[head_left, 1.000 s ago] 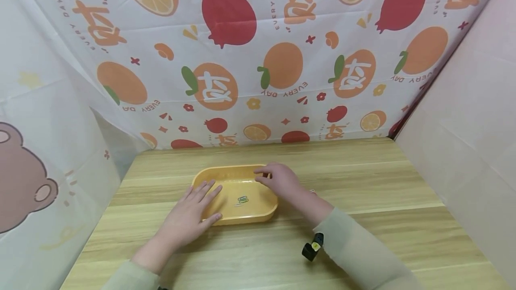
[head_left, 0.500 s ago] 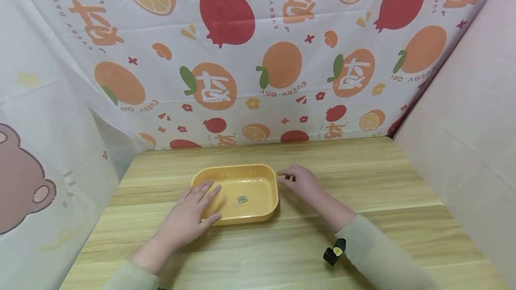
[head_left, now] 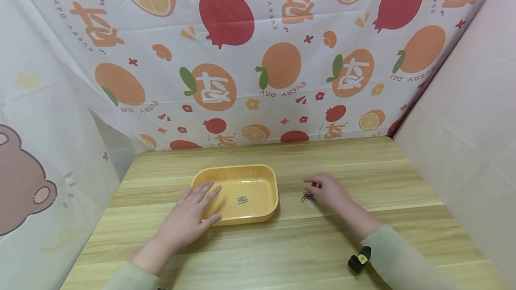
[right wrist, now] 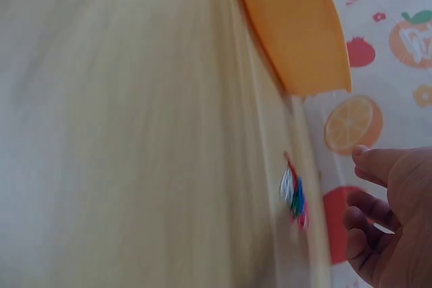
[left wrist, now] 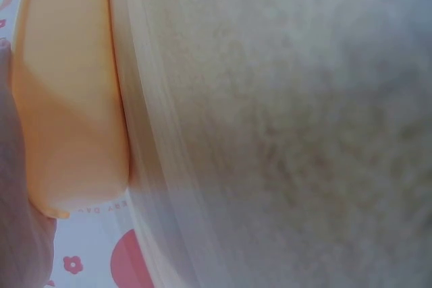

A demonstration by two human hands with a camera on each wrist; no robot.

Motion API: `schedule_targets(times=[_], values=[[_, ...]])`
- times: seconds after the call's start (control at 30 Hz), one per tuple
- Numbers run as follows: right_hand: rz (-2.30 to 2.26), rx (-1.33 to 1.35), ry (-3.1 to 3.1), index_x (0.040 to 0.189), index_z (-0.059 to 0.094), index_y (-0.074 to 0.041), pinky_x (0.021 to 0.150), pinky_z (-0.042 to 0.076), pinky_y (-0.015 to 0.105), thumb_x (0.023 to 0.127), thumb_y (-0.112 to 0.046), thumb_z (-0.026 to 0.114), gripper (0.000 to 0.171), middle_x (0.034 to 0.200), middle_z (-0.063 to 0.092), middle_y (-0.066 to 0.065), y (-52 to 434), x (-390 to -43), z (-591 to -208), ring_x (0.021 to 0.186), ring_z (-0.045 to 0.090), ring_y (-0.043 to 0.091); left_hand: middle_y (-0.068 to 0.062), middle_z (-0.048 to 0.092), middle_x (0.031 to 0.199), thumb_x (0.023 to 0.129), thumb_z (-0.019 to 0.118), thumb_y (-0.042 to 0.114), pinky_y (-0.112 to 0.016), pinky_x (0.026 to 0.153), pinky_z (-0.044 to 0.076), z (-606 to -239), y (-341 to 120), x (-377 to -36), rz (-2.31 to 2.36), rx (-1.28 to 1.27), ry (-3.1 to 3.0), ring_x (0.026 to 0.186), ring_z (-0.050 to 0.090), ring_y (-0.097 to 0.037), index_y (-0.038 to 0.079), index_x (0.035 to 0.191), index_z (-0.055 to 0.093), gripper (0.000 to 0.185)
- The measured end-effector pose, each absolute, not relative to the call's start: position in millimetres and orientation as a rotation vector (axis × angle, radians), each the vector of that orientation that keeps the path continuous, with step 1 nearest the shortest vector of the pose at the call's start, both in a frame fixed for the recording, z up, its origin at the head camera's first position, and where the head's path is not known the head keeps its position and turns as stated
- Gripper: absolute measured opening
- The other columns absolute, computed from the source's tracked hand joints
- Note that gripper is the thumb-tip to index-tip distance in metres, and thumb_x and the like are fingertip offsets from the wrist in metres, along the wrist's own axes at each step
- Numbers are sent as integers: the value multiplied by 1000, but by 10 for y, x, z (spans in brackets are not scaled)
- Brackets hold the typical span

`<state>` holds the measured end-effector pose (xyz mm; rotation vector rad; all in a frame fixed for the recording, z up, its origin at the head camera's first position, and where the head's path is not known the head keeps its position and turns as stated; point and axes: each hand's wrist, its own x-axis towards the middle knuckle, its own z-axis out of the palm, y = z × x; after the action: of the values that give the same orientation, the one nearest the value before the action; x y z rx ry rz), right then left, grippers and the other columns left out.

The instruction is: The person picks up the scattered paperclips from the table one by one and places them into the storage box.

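A shallow yellow-orange plastic tray [head_left: 258, 213] sits on the wooden table. Several small paper clips [head_left: 242, 199] lie on its floor. Over its left end lies my left hand [head_left: 186, 218], fingers spread across the rim. To the right of the tray is a small heap of coloured paper clips [head_left: 308, 198]; in the right wrist view the heap [right wrist: 295, 195] shows white, red, blue, green and pink. My right hand [head_left: 331, 194] hovers over that heap with loosely bent fingers. Nothing shows between its thumb and fingers [right wrist: 368, 217].
A fruit-patterned cloth [head_left: 250, 79] hangs behind the table's back edge. Pale cloth walls close in the left and right sides. A black wrist camera [head_left: 359, 259] is strapped at the right sleeve. Wood tabletop [head_left: 250, 254] stretches in front of the tray.
My right hand has moved from over the tray's right side out to the right, down to the heap of paper clips. The left hand and the tray have stayed in place.
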<state>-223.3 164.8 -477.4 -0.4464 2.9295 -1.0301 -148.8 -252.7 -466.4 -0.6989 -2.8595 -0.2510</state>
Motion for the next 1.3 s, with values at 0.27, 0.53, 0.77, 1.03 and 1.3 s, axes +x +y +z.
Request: schedule_targets(times=[0.27,0.53,0.77,1.03,1.3], values=[[-977,-439,2960,118,74,-15,65,46,30,90,-26,74,30,87,60,-3,1804,-2218,-4855,75,52,13,-9,30,161,94,58,57,-57,119,20,-4676,-2553,-1473,-236,-694,-2853,147,26,-33,24,157,32,75],[-953,-454,2949,118,74,-18,65,47,30,91,-29,72,29,89,63,-5,1852,-2248,-4945,75,53,11,-8,29,161,94,58,56,-58,118,20,-4669,-2553,-1450,-237,-698,-2848,147,26,-34,22,156,33,75],[-917,-443,2951,117,75,-18,77,54,39,92,-27,71,27,97,67,-3,1880,-2268,-4963,87,61,14,-9,30,161,95,57,57,-57,118,20,-4676,-2550,-1450,-231,-707,-2836,147,26,-33,23,157,32,75],[-832,-470,2966,113,76,-18,83,54,43,93,-25,70,21,97,68,-2,1895,-2337,-4975,91,63,17,-8,30,161,94,58,57,-58,118,21,-4658,-2539,-1459,-227,-705,-2842,147,26,-33,23,157,32,75],[-808,-531,2969,109,77,-15,85,55,45,92,-21,72,19,96,69,-2,1876,-2338,-4959,92,65,20,-8,29,161,95,55,58,-56,119,20,-4653,-2545,-1467,-225,-705,-2852,147,26,-33,23,157,32,75]])
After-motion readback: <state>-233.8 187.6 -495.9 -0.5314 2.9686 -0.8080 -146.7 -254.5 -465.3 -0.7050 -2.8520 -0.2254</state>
